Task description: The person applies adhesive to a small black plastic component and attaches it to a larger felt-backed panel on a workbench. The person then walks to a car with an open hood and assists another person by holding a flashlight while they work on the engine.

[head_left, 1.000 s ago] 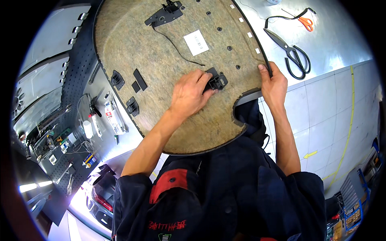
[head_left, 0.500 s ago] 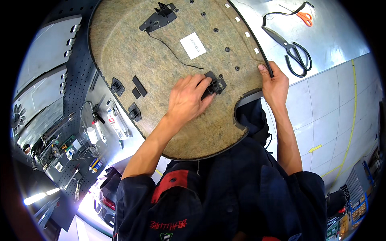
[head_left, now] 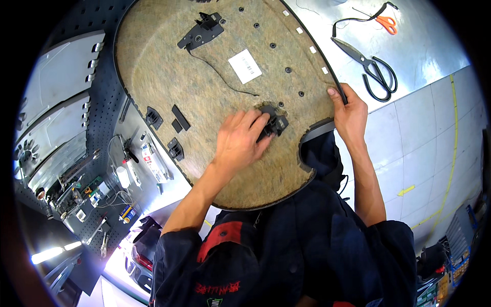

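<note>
A large panel (head_left: 169,71) with a brown fibrous underside and a black rim lies before me, its near edge against my body. My left hand (head_left: 238,140) grips a black plastic bracket (head_left: 279,126) near the panel's cut-out, thumb and fingers around its near side. The palm covers part of that bracket. At the panel's right edge, my right hand (head_left: 349,113) pinches the black rim, thumb on top and the fingers partly hidden. Another black bracket (head_left: 204,33) with a thin wire (head_left: 217,74) sits farther up the panel. Beside the wire is a white label (head_left: 245,66).
Black-handled shears (head_left: 373,66) and orange-handled scissors (head_left: 388,24) lie on the metal table (head_left: 429,51) at right. Small black clips (head_left: 153,117) and a black strip (head_left: 180,116) are on the panel's left side. Tools and a white bottle (head_left: 123,176) stand at left.
The near part of the panel has shifted slightly toward me, and my left hand has moved down with the bracket. My right hand still holds the rim.
</note>
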A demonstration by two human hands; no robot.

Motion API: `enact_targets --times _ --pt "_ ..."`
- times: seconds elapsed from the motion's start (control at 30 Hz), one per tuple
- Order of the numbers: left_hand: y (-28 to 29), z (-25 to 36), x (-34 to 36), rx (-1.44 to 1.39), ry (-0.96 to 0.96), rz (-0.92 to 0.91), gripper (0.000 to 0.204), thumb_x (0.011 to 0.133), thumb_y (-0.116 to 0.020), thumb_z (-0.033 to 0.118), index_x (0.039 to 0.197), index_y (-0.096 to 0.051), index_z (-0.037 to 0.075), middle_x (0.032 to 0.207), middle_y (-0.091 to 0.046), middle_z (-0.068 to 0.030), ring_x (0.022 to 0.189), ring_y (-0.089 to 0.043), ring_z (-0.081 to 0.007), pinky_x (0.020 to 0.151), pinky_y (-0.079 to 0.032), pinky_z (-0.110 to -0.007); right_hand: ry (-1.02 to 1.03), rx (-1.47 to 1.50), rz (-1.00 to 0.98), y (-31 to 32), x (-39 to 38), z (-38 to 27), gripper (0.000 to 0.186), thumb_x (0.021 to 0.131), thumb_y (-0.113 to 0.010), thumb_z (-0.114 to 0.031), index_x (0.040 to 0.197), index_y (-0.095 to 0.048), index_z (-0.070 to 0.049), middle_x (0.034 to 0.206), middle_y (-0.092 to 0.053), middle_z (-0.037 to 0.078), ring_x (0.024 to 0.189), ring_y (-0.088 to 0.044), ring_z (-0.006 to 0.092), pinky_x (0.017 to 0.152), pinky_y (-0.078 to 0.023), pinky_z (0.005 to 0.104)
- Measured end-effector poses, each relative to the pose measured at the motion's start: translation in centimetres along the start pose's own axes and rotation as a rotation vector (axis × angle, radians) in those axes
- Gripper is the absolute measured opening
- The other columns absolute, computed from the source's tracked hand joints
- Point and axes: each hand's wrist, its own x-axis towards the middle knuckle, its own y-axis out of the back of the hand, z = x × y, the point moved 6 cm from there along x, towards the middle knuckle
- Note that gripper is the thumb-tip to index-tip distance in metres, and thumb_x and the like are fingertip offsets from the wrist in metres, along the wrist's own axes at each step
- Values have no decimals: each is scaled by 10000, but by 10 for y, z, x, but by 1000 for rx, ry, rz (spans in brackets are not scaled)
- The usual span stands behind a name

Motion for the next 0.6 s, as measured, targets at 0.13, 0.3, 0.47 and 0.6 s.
enact_targets --times 0.13,0.3,0.47,0.6 --pt "-2 0 -5 -6 23 -15 468 747 -844 193 1167 -685 61 1071 -666 -92 922 -640 -313 790 -528 -406 9 22 12 -1 1 3 297 969 -724 -309 1096 -730 -41 794 -660 204 694 -636 356 657 -477 426" --pt "-1 2 8 2 44 20 455 755 -840 196 1161 -687 58 1081 -668 -94 922 -644 -311 795 -530 -411 20 7 18 -1 1 1 288 971 -721 -308 1093 -735 -47 782 -653 197 693 -638 352 655 -477 424" --pt "-5 -2 16 9 34 20 451 758 -838 197 1159 -688 55 1080 -668 -95 921 -645 -305 797 -532 -412 12 6 0 0 1 -1 279 971 -720 -310 1089 -736 -58 772 -647 190 690 -636 349 651 -475 424" --pt "-6 -3 19 20 33 10 445 761 -836 197 1156 -689 54 1075 -666 -91 914 -643 -305 796 -532 -412 34 16 13 0 2 1 278 971 -719 -311 1087 -735 -59 770 -644 187 687 -633 345 649 -473 423"
